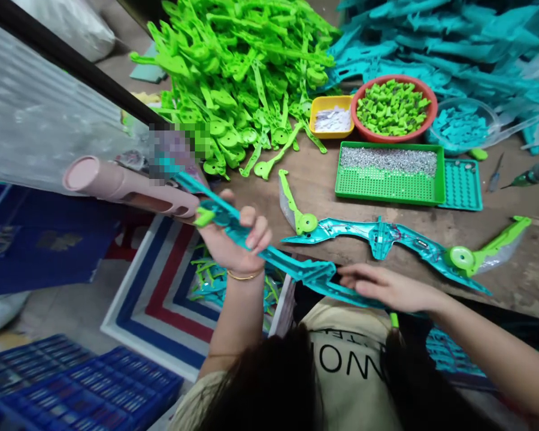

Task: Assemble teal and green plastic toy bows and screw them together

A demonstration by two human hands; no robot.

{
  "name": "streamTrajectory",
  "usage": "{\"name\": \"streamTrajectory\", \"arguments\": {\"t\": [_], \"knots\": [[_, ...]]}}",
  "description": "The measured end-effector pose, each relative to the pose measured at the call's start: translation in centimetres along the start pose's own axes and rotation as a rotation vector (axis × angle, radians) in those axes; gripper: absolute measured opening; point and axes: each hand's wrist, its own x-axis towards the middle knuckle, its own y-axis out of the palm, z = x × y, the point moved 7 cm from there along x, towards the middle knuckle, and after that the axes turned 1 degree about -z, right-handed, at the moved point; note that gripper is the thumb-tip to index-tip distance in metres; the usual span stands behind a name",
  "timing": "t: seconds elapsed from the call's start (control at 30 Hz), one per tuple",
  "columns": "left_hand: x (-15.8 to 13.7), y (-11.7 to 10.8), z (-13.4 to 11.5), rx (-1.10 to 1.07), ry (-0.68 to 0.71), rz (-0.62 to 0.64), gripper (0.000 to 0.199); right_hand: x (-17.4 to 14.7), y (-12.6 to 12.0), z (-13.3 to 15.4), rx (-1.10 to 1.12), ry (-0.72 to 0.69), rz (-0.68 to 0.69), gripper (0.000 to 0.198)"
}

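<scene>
A long teal plastic toy bow shell slants in front of my body, its far end up at the left. My left hand is closed around its left part, with a small green piece sticking out beside the fingers. Over its right part lies my right hand, fingers stretched out and apart; its thumb is hidden. Just beyond, an opened toy bow with green end arms, round green discs and thin wires rests on the bench.
Behind are piles of green parts and teal shells. A green tray of screws, a red bowl, a yellow dish and an electric screwdriver lie nearer. A pink tube stands left; blue crates are below.
</scene>
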Motion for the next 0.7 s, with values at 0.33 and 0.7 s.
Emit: {"name": "streamTrajectory", "arguments": {"t": [0.33, 0.7], "knots": [[1.3, 1.9, 3.4, 1.358, 0.249, 0.292, 0.053, -13.0, -10.1, -2.7, -0.497, 0.203, -0.646, 0.064], [1.7, -1.4, 8.7, 1.983, 0.144, 0.469, 0.041, -17.3, -12.5, -7.7, -0.941, 0.562, -0.946, 0.072]]}}
